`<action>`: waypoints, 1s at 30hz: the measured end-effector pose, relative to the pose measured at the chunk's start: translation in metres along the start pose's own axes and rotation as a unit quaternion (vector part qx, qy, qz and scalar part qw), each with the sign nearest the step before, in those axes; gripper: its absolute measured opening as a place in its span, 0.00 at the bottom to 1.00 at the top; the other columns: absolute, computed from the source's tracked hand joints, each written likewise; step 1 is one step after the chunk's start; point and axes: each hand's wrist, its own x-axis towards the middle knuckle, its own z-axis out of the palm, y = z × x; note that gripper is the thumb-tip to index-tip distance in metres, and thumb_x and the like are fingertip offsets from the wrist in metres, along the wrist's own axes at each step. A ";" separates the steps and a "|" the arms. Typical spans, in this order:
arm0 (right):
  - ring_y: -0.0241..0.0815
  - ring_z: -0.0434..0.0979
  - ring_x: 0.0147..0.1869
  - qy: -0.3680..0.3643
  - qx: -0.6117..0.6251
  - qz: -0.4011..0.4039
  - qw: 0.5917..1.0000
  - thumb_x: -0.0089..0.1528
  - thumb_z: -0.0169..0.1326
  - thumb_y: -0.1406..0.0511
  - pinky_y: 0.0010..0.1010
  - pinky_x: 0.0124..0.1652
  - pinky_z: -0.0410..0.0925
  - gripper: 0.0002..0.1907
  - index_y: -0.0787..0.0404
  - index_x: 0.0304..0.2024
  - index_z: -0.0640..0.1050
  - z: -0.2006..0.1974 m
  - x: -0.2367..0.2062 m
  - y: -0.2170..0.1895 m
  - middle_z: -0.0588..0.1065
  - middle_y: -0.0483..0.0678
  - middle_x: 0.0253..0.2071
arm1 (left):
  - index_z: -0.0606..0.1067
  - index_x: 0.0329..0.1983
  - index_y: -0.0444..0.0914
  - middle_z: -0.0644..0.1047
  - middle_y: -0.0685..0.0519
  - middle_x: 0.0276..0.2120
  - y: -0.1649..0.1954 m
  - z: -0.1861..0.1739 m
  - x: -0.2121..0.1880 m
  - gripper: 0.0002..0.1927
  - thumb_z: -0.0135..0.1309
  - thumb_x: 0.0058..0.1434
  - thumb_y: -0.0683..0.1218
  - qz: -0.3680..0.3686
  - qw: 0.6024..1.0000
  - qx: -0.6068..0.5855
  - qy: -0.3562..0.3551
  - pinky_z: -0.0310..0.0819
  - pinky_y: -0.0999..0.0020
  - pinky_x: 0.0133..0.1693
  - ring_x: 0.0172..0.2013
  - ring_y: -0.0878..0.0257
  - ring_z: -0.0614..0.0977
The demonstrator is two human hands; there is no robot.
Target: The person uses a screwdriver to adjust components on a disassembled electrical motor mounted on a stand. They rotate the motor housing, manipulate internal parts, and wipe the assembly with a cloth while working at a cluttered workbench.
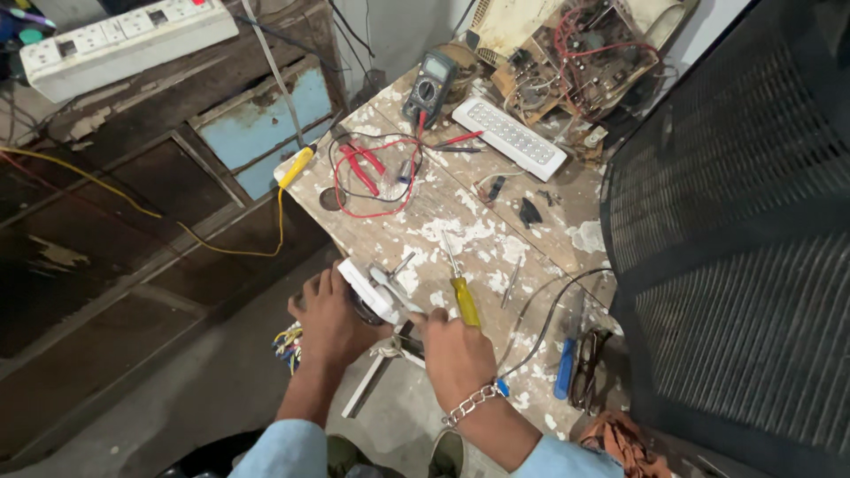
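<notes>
At the near edge of the paint-spattered wooden workbench [496, 221], the left hand [329, 320] is curled around a small white device [370, 290] with metal parts on top, holding it against the bench edge; a bundle of coloured wires [288, 343] hangs just left of that hand. The right hand [453, 352], with a chain bracelet [471, 403] at the wrist, is closed around the yellow handle of a screwdriver [460, 290], whose shaft points away toward the far side of the bench, just right of the white device.

Farther along the bench lie red-handled pliers [363, 168] inside a loop of red and black test leads [376, 177], and beyond them a multimeter [430, 84] at the far end. To its right lies a white LED light panel [509, 137], and behind that an exposed circuit board [575, 53] with red wiring. A blue-handled tool [565, 367] and a pair of spectacles [586, 367] rest at the near right corner. A dark metal grille [744, 221] fills the right side. On the far left, a white power strip [124, 40] sits on a worn wooden cabinet [177, 177], and a yellow cable [212, 243] runs across it.
</notes>
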 end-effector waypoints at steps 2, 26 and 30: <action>0.60 0.82 0.29 -0.003 0.001 0.001 1.000 0.70 0.43 0.50 0.46 0.27 0.74 0.25 0.63 0.35 0.77 0.006 0.003 -0.002 0.78 0.58 0.22 | 0.64 0.64 0.39 0.70 0.48 0.58 -0.002 0.000 0.001 0.61 0.75 0.26 0.62 0.002 1.000 0.004 -0.006 0.52 0.28 0.58 0.61 0.45 0.67; 0.57 0.83 0.31 0.038 -0.009 -0.010 0.999 0.71 0.44 0.51 0.44 0.31 0.75 0.26 0.62 0.31 0.79 0.029 0.042 -0.007 0.79 0.58 0.26 | 0.64 0.62 0.34 0.71 0.46 0.54 0.009 0.017 -0.001 0.63 0.74 0.23 0.65 0.054 0.998 -0.001 0.032 0.52 0.29 0.59 0.62 0.46 0.67; 0.56 0.83 0.31 0.054 -0.009 0.003 0.999 0.69 0.44 0.50 0.43 0.30 0.75 0.26 0.62 0.30 0.79 0.029 0.036 -0.007 0.79 0.57 0.25 | 0.63 0.64 0.34 0.70 0.45 0.55 0.011 0.018 -0.002 0.64 0.74 0.24 0.66 0.050 0.998 -0.020 0.033 0.51 0.27 0.57 0.61 0.46 0.66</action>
